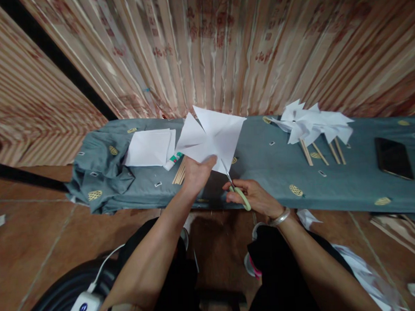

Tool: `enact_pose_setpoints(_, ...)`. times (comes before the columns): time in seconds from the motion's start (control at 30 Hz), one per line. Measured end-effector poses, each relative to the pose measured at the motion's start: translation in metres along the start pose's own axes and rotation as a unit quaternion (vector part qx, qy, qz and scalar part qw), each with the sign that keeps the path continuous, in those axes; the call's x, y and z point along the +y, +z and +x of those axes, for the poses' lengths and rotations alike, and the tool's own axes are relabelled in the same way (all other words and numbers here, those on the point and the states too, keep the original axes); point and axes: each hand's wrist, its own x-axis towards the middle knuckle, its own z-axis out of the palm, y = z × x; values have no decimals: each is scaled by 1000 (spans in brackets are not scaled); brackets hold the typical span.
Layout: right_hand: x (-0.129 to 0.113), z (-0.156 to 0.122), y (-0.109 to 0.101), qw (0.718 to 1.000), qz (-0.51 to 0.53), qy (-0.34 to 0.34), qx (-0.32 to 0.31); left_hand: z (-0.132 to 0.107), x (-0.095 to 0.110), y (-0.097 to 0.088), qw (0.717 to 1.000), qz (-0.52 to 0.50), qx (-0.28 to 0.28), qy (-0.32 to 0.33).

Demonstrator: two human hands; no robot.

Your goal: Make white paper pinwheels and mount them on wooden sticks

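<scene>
My left hand (196, 174) pinches the lower edge of a white paper square (211, 137) with cuts running in from its corners, holding it up over the grey cloth-covered bench (278, 170). My right hand (254, 197) grips scissors (237, 190) with pale green handles; the blades point up into the paper's lower right part. A silver bangle sits on my right wrist.
A stack of white paper sheets (151, 148) lies on the bench's left, with a glue stick (172, 161) and wooden sticks (179, 172) beside it. Finished white paper pinwheels (311, 125) on sticks lie to the right, then a black phone (394, 158). Striped curtain behind; paper scraps on the floor.
</scene>
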Motion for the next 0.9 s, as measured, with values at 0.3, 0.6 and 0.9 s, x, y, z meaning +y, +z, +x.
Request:
enact_pose_setpoints(0.3,1,0,1,1000,21,-3,9,-1,4,0,1000,-7,0,-3)
enact_pose_setpoints(0.6,-3,2,3,998,56,5,18,1,1,-2,1000,-10,8,-13)
enact_pose_setpoints(0.9,-1,3,4,999,49,5,22,4,-1,-3,1000,0,0,10)
